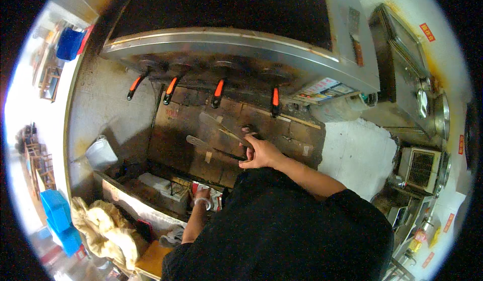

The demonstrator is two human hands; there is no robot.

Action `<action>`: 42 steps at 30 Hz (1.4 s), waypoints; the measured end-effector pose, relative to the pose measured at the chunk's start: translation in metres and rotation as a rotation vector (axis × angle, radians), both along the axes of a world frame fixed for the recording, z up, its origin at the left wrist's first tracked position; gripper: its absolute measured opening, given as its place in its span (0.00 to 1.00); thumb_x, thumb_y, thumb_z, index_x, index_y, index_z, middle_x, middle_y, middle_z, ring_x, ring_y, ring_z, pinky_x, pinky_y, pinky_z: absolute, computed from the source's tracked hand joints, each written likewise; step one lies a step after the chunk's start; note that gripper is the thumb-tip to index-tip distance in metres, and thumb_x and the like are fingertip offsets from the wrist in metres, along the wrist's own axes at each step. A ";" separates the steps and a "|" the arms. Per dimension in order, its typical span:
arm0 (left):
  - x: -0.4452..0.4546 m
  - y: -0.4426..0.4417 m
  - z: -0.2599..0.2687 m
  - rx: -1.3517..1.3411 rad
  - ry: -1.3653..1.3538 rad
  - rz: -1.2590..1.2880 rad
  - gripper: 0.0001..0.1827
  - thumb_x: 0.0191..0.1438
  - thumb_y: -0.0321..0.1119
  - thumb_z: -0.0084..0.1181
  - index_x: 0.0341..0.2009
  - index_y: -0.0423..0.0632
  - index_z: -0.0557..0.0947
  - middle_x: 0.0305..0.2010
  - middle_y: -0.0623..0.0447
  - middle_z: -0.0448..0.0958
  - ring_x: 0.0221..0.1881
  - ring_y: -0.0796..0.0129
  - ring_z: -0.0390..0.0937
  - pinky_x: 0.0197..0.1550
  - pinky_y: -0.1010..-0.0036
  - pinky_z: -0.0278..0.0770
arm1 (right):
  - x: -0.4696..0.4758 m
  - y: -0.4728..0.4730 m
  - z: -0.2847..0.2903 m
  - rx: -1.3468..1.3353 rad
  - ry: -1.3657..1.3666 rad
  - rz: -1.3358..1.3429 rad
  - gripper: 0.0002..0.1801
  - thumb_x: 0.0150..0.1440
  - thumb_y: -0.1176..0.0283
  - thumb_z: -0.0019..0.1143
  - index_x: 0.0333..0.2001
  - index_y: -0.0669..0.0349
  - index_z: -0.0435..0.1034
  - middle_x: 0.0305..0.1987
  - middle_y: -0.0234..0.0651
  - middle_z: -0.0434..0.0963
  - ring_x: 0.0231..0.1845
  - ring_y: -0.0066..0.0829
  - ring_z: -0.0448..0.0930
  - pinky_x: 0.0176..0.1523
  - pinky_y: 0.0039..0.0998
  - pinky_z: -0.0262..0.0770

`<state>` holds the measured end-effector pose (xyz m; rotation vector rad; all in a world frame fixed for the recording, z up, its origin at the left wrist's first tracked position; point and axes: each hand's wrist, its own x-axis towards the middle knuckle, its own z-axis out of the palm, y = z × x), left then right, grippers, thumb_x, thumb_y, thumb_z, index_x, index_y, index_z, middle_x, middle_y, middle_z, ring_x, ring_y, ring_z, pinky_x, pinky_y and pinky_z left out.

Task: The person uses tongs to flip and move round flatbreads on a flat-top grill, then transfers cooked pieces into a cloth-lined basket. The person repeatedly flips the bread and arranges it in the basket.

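Midway over the floor, my right hand [258,152] grips the handles of two cooking tools. One is a flat-bladed spatula [212,123], and the other is a slotted turner [197,142] with a dark handle. Both blades point to the left. Lower down, my left hand [202,195], with a white band at its wrist, reaches to a red-and-white package [216,198] beside a light box-like object [156,182]. The fingers there are small and partly hidden, so their grip on the package is unclear.
A stainless steel appliance [226,47] with a dark top stands ahead, with several black-and-orange handles [218,90] along its front. Brown cardboard [226,111] covers the floor below. A crumpled beige cloth [109,228] lies lower left. Metal trays [405,43] stand at right.
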<state>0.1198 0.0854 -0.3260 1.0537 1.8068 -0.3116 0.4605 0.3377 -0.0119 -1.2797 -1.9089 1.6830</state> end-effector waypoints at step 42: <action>0.247 -0.157 0.333 -0.414 -0.051 0.699 0.19 0.45 0.44 0.62 0.22 0.43 0.70 0.12 0.56 0.66 0.10 0.73 0.64 0.13 0.75 0.61 | 0.234 -0.076 -0.130 0.708 -0.562 0.361 0.20 0.50 0.61 0.56 0.42 0.57 0.59 0.31 0.43 0.71 0.31 0.43 0.74 0.27 0.41 0.70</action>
